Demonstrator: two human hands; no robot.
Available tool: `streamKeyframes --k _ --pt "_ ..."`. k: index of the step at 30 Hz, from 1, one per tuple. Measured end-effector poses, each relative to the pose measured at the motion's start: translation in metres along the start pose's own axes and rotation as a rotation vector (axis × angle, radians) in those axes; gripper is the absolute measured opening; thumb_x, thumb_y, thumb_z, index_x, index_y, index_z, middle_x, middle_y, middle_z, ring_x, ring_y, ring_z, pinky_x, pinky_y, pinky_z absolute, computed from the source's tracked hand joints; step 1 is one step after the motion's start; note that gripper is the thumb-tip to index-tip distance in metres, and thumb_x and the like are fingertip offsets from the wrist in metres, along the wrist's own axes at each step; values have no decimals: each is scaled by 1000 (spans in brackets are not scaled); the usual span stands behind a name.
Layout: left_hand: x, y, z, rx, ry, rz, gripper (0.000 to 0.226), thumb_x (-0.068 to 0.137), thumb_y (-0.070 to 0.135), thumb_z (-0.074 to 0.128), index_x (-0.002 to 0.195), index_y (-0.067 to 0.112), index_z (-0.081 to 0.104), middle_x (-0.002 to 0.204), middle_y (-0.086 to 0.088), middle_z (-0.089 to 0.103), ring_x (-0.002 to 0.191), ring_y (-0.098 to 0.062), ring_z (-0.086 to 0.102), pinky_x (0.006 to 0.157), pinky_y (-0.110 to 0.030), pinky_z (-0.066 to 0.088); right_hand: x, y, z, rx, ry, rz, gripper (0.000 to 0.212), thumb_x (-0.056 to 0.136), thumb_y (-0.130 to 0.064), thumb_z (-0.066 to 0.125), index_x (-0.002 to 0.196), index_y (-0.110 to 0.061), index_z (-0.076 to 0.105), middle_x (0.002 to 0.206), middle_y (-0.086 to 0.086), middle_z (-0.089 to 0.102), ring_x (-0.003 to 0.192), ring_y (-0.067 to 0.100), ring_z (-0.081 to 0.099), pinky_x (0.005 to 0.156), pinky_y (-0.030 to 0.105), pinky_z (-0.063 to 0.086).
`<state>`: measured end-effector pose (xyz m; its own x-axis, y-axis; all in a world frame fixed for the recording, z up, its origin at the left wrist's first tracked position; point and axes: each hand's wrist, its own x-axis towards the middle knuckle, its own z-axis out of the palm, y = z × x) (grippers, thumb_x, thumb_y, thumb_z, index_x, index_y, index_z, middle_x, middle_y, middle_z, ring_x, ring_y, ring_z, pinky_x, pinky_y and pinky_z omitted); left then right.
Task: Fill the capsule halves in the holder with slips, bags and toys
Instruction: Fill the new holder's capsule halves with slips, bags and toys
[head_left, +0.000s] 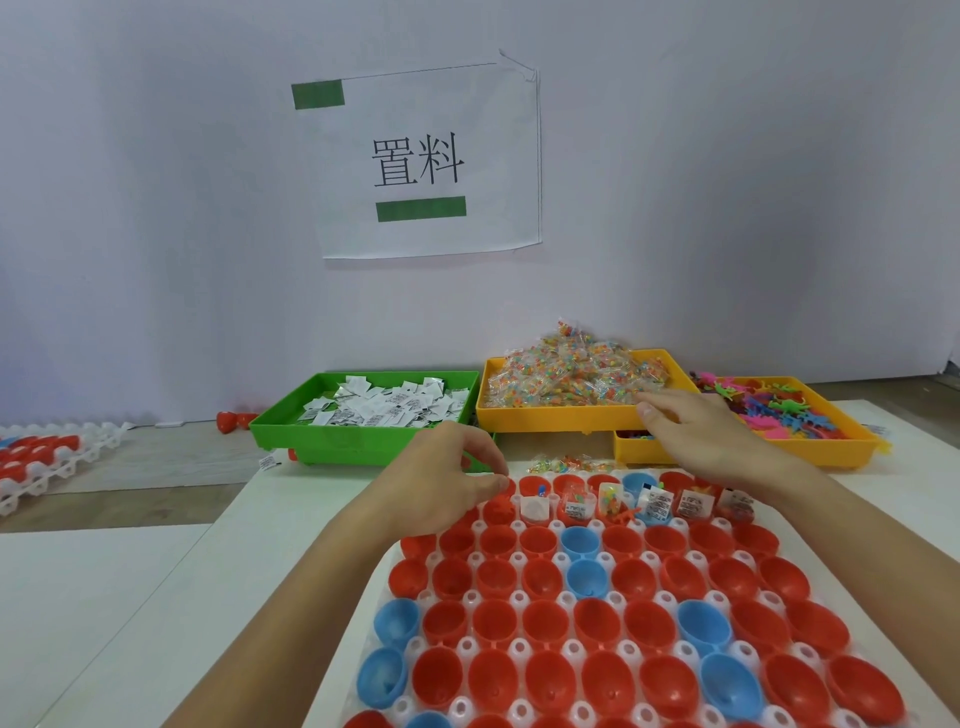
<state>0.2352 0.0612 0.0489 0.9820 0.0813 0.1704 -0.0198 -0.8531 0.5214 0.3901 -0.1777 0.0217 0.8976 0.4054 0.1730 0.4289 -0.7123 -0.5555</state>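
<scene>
Capsule halves (545, 623), mostly red with a few blue, sit open side up in a white holder (519, 597) on the table, right under the person's forearms. Most halves hold nothing. Only the far rows hold anything: slips, small bags and a toy or two stand in the halves between the two hands.

Left hand (447, 483) rests at the holder's far left corner, fingers curled, thumb and forefinger drawn close together over a red half. Whether anything is pinched there, I cannot tell; the fingertips hide it.

Right hand (696, 431) reaches out beyond the holder, fingers straight and loosely spread, fingertips at the near edge of the middle yellow tray (545, 418). It holds nothing I can see. That tray is heaped with clear bags (571, 379) of coloured bits.

Just beyond the left hand stands a green tray (311, 441) of white slips (384, 408). To the right of the right hand, another yellow tray (852, 452) carries bright toys (769, 405). A few loose bags (561, 462) lie on the table between the hands, just beyond the holder.
</scene>
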Motion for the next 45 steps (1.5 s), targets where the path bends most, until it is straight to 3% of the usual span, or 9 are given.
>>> streamKeyframes --k 7,14,19,26,29,33,36,42,45 --pt "0 -1 -1 -15 41 13 5 91 29 67 93 27 72 106 16 65 100 -1 57 72 -7 37 -3 -3 -8 150 56 -23 40 107 -33 38 137 -14 56 150 -2 44 140 17 37 111 35 28" --pt "0 2 -3 -20 84 32 7 92 25 65 89 28 71 102 15 68 95 1 58 74 -6 40 -5 -6 -11 112 119 -91 38 107 -30 38 139 -20 55 147 -1 49 138 17 39 107 32 30" --pt "0 3 -2 -34 93 24 8 93 27 64 89 28 70 102 14 68 97 -3 60 79 -13 43 -6 -5 -10 19 -49 -85 50 107 -43 24 149 -24 44 159 -7 33 149 13 21 123 40 14" --pt "0 3 -2 -26 89 19 9 94 27 63 91 27 72 101 15 68 96 -2 60 76 -11 42 -7 -7 -11 46 -64 -66 49 107 -40 27 148 -18 45 159 -2 34 148 15 24 119 34 18" --pt "0 3 -3 -27 98 26 11 94 26 62 93 25 73 100 15 68 95 0 60 73 -5 40 -8 -8 -13 93 -15 -65 46 108 -36 30 141 -14 53 154 -3 40 143 14 32 110 28 23" --pt "0 4 -4 -59 163 28 12 94 21 62 94 20 74 97 12 70 92 -1 62 71 -1 41 -8 -12 -18 103 236 -129 44 106 -28 39 109 4 69 127 6 63 109 12 51 89 28 34" --pt "1 6 -5 -86 240 30 12 94 16 62 96 16 74 94 8 71 89 -4 63 71 -2 43 -15 -27 -26 219 399 -205 35 104 -27 47 102 -8 76 109 2 71 102 11 59 81 27 43" --pt "-2 19 -8 -291 302 87 16 93 28 66 108 25 69 90 7 73 84 -7 68 73 -15 51 -34 -69 -32 382 2 -328 32 100 -34 53 89 -21 80 87 -7 77 93 0 69 82 25 52" --pt "-4 28 -8 -382 273 117 17 93 27 67 110 23 69 87 3 73 80 -17 69 72 -27 57 -41 -81 -31 343 -71 -387 29 98 -32 56 88 -23 81 85 -7 77 93 1 69 81 27 54"
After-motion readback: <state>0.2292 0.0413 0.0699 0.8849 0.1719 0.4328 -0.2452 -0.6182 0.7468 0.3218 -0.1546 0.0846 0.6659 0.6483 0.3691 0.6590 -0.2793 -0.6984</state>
